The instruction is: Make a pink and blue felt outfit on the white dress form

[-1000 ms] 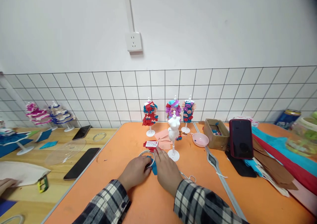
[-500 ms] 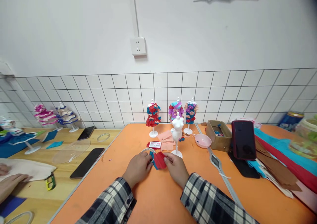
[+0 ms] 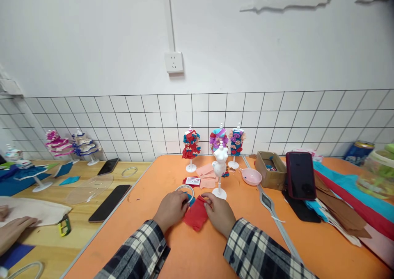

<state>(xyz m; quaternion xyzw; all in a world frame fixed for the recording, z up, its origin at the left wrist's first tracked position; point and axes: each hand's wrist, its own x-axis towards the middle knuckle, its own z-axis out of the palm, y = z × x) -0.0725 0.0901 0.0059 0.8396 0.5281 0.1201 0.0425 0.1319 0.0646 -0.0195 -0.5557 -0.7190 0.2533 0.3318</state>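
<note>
Fingertips of the right hand (image 3: 219,213) are closed in a narrow pinch on the upper edge of the red fabric (image 3: 196,216). The left hand (image 3: 171,210) is curled at the white ring (image 3: 186,186) and the teal fabric (image 3: 191,199). Its finger contact is partly concealed; whether it grips either item cannot be determined.

Change of state: half a second ago, the red fabric was a compact, folded piece between the hands. It now extends toward the wearer, with a broader face exposed above the orange tabletop (image 3: 154,246). As a judgement, this makes its outline easier to inspect and leaves the right hand as its main point of control. The teal fabric remains beside the ring, partly covered by the left hand.

Outward from the hands: the printed label (image 3: 192,181) lies just beyond the ring, with peach sheets (image 3: 207,175) adjacent. The bare white dress form (image 3: 219,164) stands upright beyond the right hand. The pink dish (image 3: 251,176) and cardboard box (image 3: 271,172) are positioned farther right, followed by the upright phone (image 3: 301,175). Three decorated forms (image 3: 191,145) stand near the tiled wall (image 3: 166,125).
</note>
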